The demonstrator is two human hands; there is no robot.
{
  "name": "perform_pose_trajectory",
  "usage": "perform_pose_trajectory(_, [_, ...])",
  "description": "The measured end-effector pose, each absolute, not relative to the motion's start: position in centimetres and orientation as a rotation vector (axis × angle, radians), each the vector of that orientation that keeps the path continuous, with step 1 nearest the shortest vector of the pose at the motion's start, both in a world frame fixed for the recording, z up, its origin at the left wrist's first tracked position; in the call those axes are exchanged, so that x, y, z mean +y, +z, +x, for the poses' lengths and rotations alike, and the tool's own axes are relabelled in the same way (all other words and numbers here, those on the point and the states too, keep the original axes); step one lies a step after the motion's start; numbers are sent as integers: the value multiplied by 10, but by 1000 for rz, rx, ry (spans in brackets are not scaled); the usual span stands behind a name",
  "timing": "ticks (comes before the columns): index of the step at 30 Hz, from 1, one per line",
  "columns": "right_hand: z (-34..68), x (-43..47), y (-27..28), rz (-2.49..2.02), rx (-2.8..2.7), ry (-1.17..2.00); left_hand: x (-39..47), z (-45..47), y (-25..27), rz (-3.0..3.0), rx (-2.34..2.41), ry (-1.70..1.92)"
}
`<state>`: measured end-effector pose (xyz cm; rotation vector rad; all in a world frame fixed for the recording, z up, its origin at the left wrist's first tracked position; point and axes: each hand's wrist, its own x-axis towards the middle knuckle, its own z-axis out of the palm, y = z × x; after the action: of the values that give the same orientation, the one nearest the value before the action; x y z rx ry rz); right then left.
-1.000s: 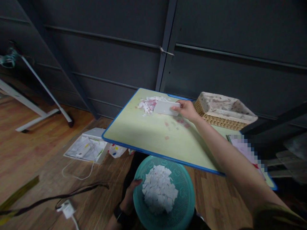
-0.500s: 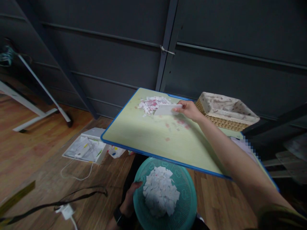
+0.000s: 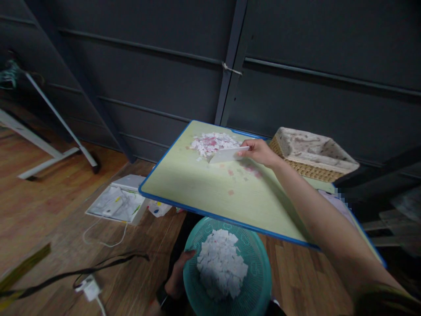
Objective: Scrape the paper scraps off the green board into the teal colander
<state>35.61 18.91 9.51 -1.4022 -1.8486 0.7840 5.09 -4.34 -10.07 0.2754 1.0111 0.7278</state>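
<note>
My right hand grips one end of a flat white card-like scraper, fingers and thumb closed on it. The scraper's long edge is down at the near side of a heap of white and pinkish paper scraps. That heap lies on a pale yellow-green tabletop with a blue rim. Below the near edge, my left hand is closed on the rim of a green plastic basket. Inside the basket is a pile of white paper pieces. The left fingers are partly hidden under the rim.
A lined wicker basket stands at the table's back right. On the floor at left are an open white box, a white plug adapter and a dark cable. Dark metal panels rise behind the table.
The scraper has come slightly nearer and tilted more upright at the heap's near side. My left hand and the green basket stay almost where they were.
</note>
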Motion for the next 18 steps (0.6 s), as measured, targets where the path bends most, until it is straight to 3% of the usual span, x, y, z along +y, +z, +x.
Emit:
perform_pose_trajectory(6, [356,174,114,-1407,-1948,872,-44,51,-104,306,985,731])
perform_pose_trajectory(13, [272,78,107,-1332,-2051,-122,-43,51,-103,262,930,769])
perform_pose_trajectory(16, [225,42,85,-1017,-2338,-365,-42,52,-96,226,910,781])
perform_pose_trajectory(18, [202,34,72,-1043,-2477,-410,-42,53,-92,215,897,800])
